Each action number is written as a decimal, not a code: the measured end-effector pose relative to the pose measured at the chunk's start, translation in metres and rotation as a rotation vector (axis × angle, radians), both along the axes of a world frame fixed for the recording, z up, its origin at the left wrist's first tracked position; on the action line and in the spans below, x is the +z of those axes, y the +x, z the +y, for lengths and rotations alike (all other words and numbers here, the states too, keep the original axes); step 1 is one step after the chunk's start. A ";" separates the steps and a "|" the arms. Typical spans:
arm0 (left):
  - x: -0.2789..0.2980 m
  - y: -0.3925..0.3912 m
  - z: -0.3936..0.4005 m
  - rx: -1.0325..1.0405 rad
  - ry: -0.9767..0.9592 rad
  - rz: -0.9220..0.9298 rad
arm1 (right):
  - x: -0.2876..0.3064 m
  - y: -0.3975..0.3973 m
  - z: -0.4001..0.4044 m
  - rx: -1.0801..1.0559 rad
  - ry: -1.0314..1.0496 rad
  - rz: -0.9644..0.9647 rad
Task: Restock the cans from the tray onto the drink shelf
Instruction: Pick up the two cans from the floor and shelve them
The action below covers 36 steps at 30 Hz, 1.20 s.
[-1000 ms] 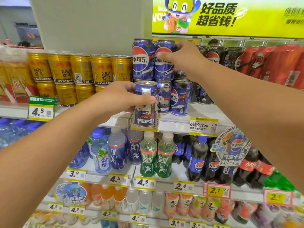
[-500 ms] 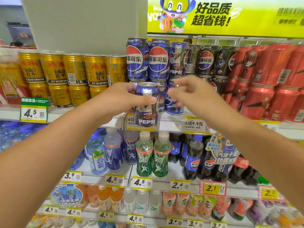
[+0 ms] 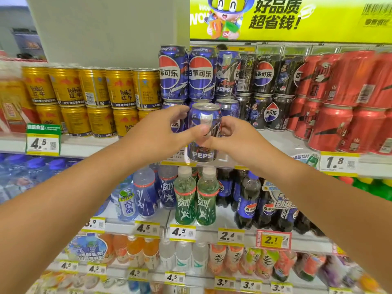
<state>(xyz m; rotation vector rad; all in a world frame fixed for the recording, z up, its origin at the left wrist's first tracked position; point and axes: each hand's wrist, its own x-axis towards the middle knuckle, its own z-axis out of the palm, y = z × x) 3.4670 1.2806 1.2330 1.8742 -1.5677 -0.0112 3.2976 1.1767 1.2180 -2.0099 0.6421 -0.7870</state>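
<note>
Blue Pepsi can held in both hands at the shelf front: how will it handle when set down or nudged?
The Pepsi can looks sealed, so it is probably heavy for its size and stiff. Its glossy metal wall may be slippery; the left hand and right hand both grip it. Tall and narrow, it may tip near the shelf edge, then roll.

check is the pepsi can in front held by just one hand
No, both the left hand and the right hand have fingers on the Pepsi can at the shelf edge.

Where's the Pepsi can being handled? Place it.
Centre of the head view: the Pepsi can sits upright between the left hand and right hand, before the stacked blue cans.
</note>
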 end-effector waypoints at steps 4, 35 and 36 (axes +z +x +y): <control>-0.018 0.007 0.014 0.074 0.120 -0.341 | 0.018 -0.008 -0.004 -0.045 -0.019 -0.006; -0.066 0.019 0.014 0.127 0.321 -0.583 | 0.094 0.006 -0.068 -0.338 -0.031 -0.061; -0.065 0.018 0.013 0.128 0.323 -0.573 | 0.093 0.007 -0.070 -0.343 -0.026 -0.058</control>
